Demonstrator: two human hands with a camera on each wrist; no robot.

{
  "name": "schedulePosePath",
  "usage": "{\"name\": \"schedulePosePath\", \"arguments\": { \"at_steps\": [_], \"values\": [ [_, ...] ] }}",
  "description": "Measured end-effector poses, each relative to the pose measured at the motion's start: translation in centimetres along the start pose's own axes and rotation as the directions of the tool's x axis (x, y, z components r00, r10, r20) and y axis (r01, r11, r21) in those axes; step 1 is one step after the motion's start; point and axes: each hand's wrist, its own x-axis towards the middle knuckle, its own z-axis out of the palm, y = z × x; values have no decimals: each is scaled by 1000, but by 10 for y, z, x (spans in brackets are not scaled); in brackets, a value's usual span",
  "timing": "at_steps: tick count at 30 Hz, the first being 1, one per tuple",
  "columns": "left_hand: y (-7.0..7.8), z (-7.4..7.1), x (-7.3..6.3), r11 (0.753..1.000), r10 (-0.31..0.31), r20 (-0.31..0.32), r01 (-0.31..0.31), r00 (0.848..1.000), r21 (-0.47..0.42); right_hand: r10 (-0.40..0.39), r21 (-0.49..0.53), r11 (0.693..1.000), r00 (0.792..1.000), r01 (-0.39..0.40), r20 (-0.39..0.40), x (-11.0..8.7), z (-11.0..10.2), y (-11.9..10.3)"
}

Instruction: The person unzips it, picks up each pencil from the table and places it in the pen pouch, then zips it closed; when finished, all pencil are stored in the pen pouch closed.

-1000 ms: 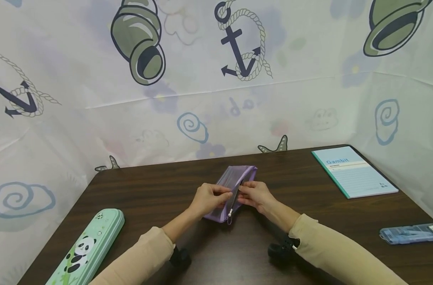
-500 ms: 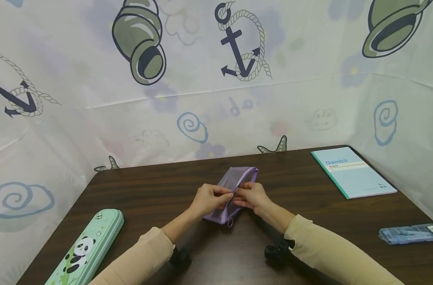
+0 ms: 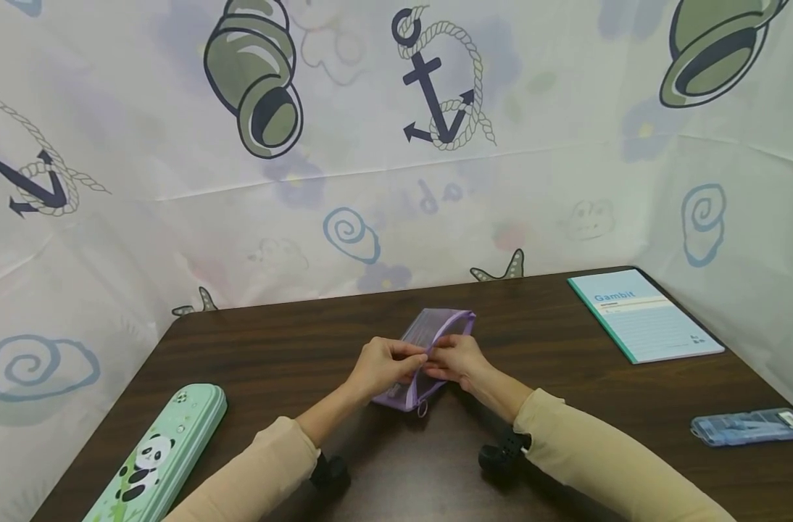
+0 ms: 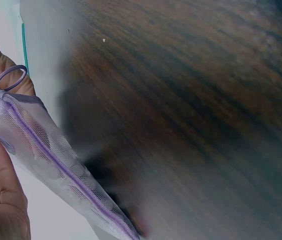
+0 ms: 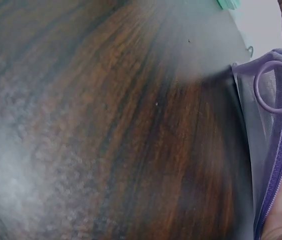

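Note:
A purple mesh zip pouch (image 3: 429, 330) stands on the dark table with its zipped side parted towards the right. At the middle of its near edge, my left hand (image 3: 382, 366) pinches the mesh rim between thumb and fingers. My right hand (image 3: 462, 362) has its bent fingers in the pouch's mouth, close to the left fingertips. Whether those fingers hold anything is hidden by the mesh. In the right wrist view, a purple ring (image 5: 275, 87) hangs at the zipper's end. Through the mesh in the left wrist view, blurred finger shapes show behind the zipper (image 4: 51, 152).
At the left lies a mint-green panda case (image 3: 164, 449). A light blue notebook (image 3: 644, 315) marked "Gambit" is at the back right, with a small clear blue box (image 3: 752, 426) nearer. White patterned cloth (image 3: 370, 181) encloses the table's back and sides.
My right hand has moved slightly left into the pouch's mouth. A slim dark stick with a pale end, visible at the opening a second ago, is out of sight. The left hand stays put.

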Motion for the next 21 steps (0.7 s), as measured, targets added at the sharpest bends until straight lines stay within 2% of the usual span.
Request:
{"name": "schedulePosePath", "arguments": {
  "at_steps": [6, 13, 21],
  "values": [
    [1, 0, -1, 1000, -1, 4, 1, 1000, -17, 19, 6, 1000, 1000, -19, 21, 0, 1, 0],
    [1, -1, 1, 1000, 29, 5, -29, 1000, -2, 23, 1, 1000, 997, -24, 80, -9, -7, -4],
    [-1, -2, 2, 999, 37, 0, -37, 999, 17, 17, 22, 1000, 996, -19, 90, -14, -17, -6]
  ]
}}
